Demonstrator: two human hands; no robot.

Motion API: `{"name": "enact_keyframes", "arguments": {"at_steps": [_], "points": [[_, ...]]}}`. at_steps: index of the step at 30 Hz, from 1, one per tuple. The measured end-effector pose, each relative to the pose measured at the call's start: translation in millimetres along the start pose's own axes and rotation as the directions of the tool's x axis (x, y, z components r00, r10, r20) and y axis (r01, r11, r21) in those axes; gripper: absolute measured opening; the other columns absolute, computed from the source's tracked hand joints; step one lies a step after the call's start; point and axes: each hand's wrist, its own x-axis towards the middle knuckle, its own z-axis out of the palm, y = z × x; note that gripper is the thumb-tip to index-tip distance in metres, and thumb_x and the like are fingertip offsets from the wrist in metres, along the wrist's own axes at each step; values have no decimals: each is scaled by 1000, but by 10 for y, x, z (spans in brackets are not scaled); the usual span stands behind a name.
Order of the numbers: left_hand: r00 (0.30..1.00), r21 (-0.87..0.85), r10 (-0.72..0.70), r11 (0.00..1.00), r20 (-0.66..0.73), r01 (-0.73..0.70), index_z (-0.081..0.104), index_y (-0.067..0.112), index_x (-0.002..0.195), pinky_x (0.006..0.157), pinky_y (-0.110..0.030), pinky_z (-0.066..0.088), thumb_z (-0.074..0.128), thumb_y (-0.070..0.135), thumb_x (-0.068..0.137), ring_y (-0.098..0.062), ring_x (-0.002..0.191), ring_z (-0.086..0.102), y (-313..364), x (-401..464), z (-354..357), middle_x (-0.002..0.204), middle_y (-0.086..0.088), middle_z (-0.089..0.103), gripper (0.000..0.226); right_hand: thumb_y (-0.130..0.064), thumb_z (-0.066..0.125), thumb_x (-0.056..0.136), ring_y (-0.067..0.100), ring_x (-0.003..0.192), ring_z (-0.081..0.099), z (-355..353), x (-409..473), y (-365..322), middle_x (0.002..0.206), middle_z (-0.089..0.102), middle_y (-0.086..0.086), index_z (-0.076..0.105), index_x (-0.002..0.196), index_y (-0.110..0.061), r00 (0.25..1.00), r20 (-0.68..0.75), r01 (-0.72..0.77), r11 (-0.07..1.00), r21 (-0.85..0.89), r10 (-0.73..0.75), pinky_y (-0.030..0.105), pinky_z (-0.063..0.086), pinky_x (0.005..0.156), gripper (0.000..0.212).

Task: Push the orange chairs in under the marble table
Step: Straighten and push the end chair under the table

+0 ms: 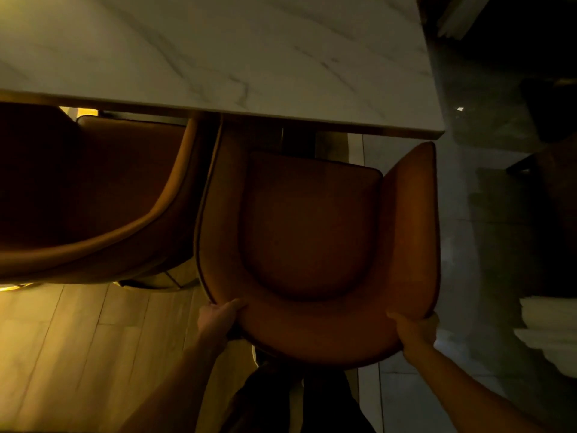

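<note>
An orange chair point(312, 226) with a curved back stands in front of me at the near right corner of the marble table point(218, 51). The front of its seat sits just under the table edge. My left hand point(218, 317) grips the left side of the chair's backrest. My right hand point(415, 329) grips the right side of the same backrest. A second orange chair point(103, 195) stands to the left, close beside the first, with its front under the table.
Wooden floor point(78, 354) lies at lower left, grey tiled floor point(487, 245) to the right. A white stack-like object point(549, 332) sits at the right edge. Dark furniture point(546, 104) stands at far right. My legs point(299, 401) are behind the chair.
</note>
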Motion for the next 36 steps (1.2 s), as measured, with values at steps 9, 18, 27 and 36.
{"name": "enact_keyframes", "arguments": {"at_steps": [9,18,27,36], "points": [[1000,-80,18,997,5,-17,58,10,96,51,-44,58,86,24,71,-38,76,70,-73,-96,176,95,-17,68,40,-19,88,68,38,126,47,-172,192,-177,148,39,21,11,152,-11,992,123,25,999,-36,-20,51,43,99,114],[885,227,440,887,-155,-401,29,11,144,95,-55,50,72,35,86,-38,122,52,-213,-311,354,142,-19,46,76,-32,79,80,41,141,24,-224,50,-217,158,12,23,-3,151,-3,943,148,332,888,-319,-299,54,28,111,112],[588,811,636,-104,499,-575,40,33,145,116,-51,-16,18,81,84,-20,148,12,-576,-1082,910,155,7,34,81,-70,25,92,20,140,34,-355,-170,-27,146,49,1,53,136,-24,355,786,928,91,-361,-505,45,2,119,69],[588,742,452,-434,670,-511,27,26,149,113,-56,15,62,52,81,-28,138,31,-528,-913,1098,151,-2,37,81,-65,78,58,34,112,63,-411,12,-209,124,66,9,58,132,-20,65,952,848,-487,-210,-299,55,49,95,89]]}}
